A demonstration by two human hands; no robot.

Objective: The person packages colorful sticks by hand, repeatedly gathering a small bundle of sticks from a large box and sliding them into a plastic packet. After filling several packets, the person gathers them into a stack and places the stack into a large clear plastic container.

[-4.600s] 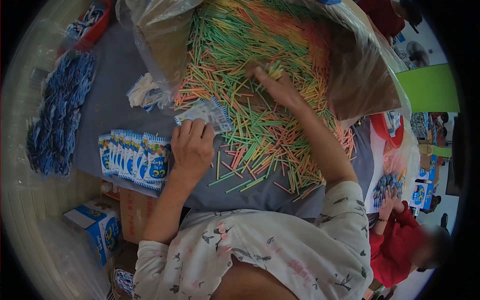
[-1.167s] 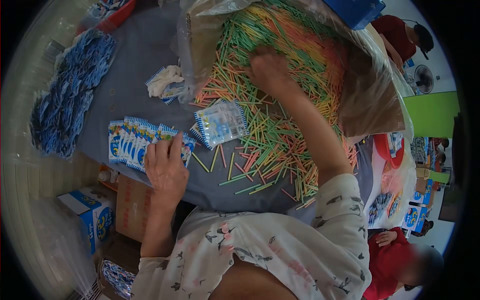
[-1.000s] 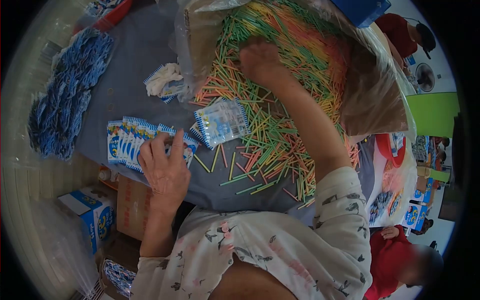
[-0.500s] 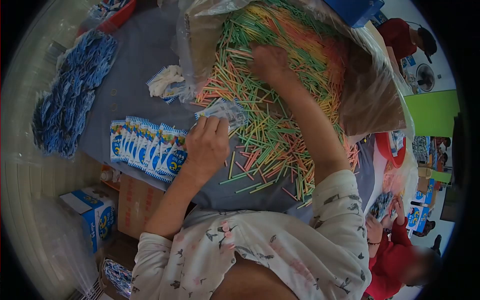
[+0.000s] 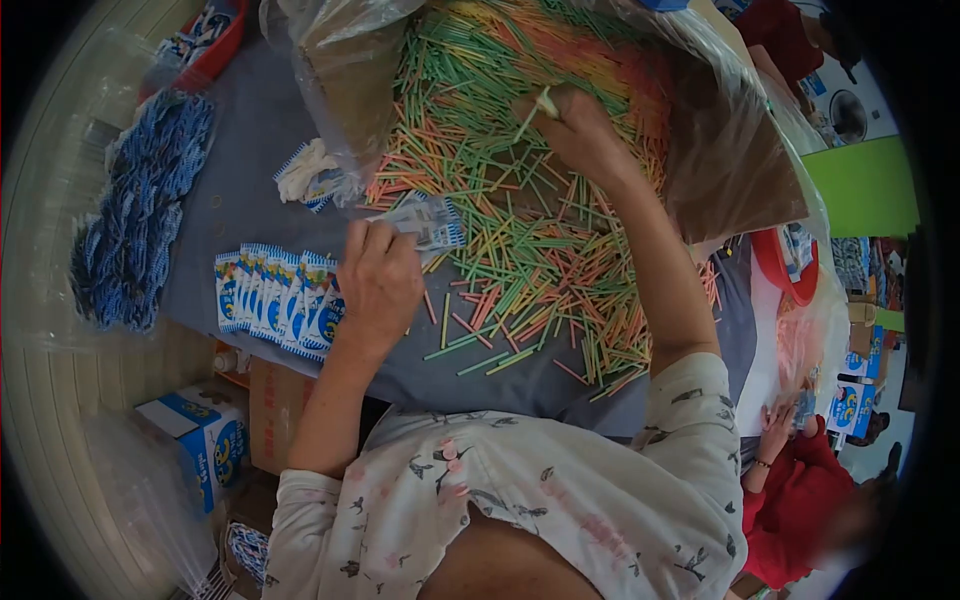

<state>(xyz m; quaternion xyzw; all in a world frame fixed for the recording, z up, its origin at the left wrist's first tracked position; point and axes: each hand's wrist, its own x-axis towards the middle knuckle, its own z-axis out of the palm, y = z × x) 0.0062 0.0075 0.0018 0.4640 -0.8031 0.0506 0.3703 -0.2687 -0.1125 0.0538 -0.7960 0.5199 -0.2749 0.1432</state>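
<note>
My left hand (image 5: 382,278) is closed on a clear-and-blue sachet (image 5: 430,222), pinching its near end; the sachet lies at the front left of the stick pile. Over a large heap of thin green, yellow and pink sticks (image 5: 500,60), my right hand (image 5: 585,130) has its fingers closed, and a pale yellow-green stick (image 5: 530,118) pokes out from them. How many sticks it holds is hidden. A fanned row of blue-and-white sachets (image 5: 270,297) lies beside my left wrist. Beyond it is a crumpled white wad (image 5: 305,172) on another sachet.
Clear plastic sheeting (image 5: 740,100) lines the open carton around the heap. Bundled blue sachets (image 5: 140,215) lie at far left, below a red basin (image 5: 215,55). Another red basin (image 5: 785,265) stands at right, near a person in red (image 5: 805,500). Cartons (image 5: 205,440) sit below the table.
My right hand has come up out of the heap, with a pale stick now showing in its fingers. My left hand still holds the sachet, slightly further left in view as the camera shifted.
</note>
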